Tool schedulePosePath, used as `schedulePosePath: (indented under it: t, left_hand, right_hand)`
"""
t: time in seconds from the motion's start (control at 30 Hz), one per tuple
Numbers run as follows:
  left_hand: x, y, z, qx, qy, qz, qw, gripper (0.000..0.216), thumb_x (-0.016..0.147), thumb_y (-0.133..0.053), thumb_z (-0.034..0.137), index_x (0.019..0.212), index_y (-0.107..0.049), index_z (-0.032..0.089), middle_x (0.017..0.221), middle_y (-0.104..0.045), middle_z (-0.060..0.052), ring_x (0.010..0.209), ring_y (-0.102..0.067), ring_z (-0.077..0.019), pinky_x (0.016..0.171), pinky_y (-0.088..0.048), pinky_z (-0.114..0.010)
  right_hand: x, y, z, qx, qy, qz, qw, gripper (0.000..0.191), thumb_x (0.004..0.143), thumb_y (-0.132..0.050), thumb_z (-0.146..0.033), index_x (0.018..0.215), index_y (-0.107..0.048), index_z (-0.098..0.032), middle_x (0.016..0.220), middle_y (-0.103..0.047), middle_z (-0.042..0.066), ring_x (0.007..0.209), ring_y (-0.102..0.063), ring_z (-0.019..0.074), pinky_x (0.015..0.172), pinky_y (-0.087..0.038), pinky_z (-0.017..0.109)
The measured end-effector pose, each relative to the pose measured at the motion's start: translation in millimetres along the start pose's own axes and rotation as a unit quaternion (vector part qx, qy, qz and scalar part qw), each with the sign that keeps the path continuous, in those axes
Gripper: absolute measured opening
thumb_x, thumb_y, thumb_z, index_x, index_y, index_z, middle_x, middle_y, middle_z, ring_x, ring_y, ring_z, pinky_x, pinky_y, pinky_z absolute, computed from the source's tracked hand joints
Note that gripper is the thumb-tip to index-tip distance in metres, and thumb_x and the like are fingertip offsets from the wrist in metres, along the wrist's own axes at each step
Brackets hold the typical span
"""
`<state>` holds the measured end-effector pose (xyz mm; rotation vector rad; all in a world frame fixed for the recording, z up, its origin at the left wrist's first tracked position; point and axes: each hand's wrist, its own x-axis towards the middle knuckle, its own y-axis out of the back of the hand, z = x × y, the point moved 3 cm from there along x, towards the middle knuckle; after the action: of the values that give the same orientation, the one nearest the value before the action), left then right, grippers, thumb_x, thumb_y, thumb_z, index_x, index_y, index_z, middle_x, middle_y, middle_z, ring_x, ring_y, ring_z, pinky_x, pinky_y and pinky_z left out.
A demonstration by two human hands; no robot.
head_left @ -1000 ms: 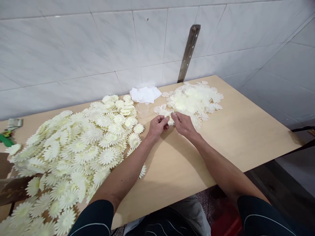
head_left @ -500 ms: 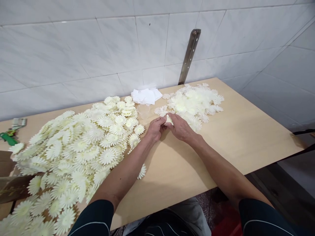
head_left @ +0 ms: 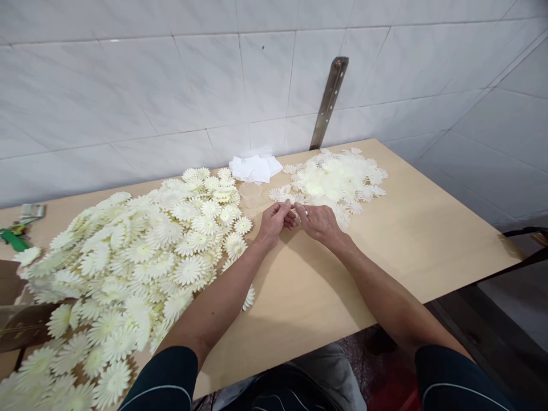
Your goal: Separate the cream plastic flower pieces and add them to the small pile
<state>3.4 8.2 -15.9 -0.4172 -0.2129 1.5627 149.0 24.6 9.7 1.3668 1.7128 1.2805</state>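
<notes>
Over the middle of the table, my left hand [head_left: 275,224] and my right hand [head_left: 320,221] meet at the fingertips. Left thumb and forefinger are pressed together, the other fingers curled; what they pinch, if anything, is too small to tell. A tiny white bit [head_left: 306,213] shows at my right hand's closed fingers, its kind unclear. Just behind the hands lies a heap of thin, pale flower-shaped petal pieces [head_left: 338,177]. Left of my left forearm spreads a larger heap of layered cream flower heads [head_left: 162,234].
White paper sheets [head_left: 256,168] lie against the tiled wall, with a clear round piece [head_left: 250,191] in front. A metal bracket [head_left: 329,103] rises behind the wooden table [head_left: 411,228]. A green-handled tool [head_left: 15,240] rests at the far left, above a brown box [head_left: 11,282].
The pale flower piece that showed between my fingers is now mostly out of sight. My right hand has turned and its fingers have drawn slightly apart from the left. The view has shifted a little.
</notes>
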Motion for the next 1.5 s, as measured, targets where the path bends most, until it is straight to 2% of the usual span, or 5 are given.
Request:
schedulePosePath:
  t: [0.3,0.53,0.73,1.03,1.5]
  left_hand:
    - [-0.6,0.4,0.6,0.009,0.014,0.013,1.000,0.040,0.090,-0.090,0.050,0.082,-0.072,0.015,0.072,-0.070,-0.002,0.053,-0.064,-0.0097,0.053,-0.047,-0.023]
    - [-0.1,-0.3,-0.5,0.001,0.018,0.005,1.000,0.036,0.093,-0.088,0.045,0.082,-0.072,0.014,0.073,-0.070,-0.003,0.053,-0.064,-0.0101,0.053,-0.045,-0.023]
    - [1.5,0.2,-3.3,-0.002,0.009,-0.003,1.000,0.042,0.089,-0.091,0.052,0.082,-0.074,0.015,0.073,-0.071,-0.004,0.055,-0.065,-0.0114,0.054,-0.046,-0.025]
    - [0.5,1.6,-1.2,0.010,0.004,0.000,1.000,0.042,0.089,-0.090,0.053,0.080,-0.072,0.015,0.072,-0.071,-0.004,0.055,-0.063,-0.0113,0.057,-0.047,-0.025]
    - [1.6,0.6,-3.6,0.007,0.006,-0.004,1.000,0.044,0.086,-0.092,0.055,0.081,-0.072,0.016,0.074,-0.072,-0.004,0.056,-0.065,-0.0118,0.054,-0.046,-0.024]
  right_hand:
    - [0.2,16.9,21.3,0.303,0.004,0.089,0.949,0.045,0.100,-0.065,-0.060,0.116,-0.077,-0.020,0.094,-0.079,0.009,0.078,-0.069,0.0240,0.070,-0.054,0.036]
    - [1.7,23.1,21.7,0.524,-0.054,0.054,0.848,0.064,0.082,-0.080,-0.085,0.088,-0.068,-0.023,0.067,-0.051,-0.004,0.048,-0.025,0.0071,0.041,-0.022,0.026]
    - [7.0,11.7,18.5,0.563,-0.110,0.079,0.816,0.067,0.085,-0.073,-0.087,0.071,-0.044,-0.029,0.053,-0.026,-0.009,0.044,-0.020,0.0092,0.040,-0.021,0.026]
    - [5.2,13.8,15.8,0.604,-0.087,-0.008,0.792,0.046,0.067,-0.096,-0.047,0.097,-0.068,-0.026,0.100,-0.071,0.004,0.073,-0.055,0.0145,0.061,-0.048,0.030]
    - [9.8,23.6,27.9,0.610,-0.142,-0.044,0.778,0.077,0.086,-0.059,-0.100,0.068,-0.040,-0.028,0.055,-0.034,-0.006,0.045,-0.023,0.0104,0.038,-0.019,0.026]
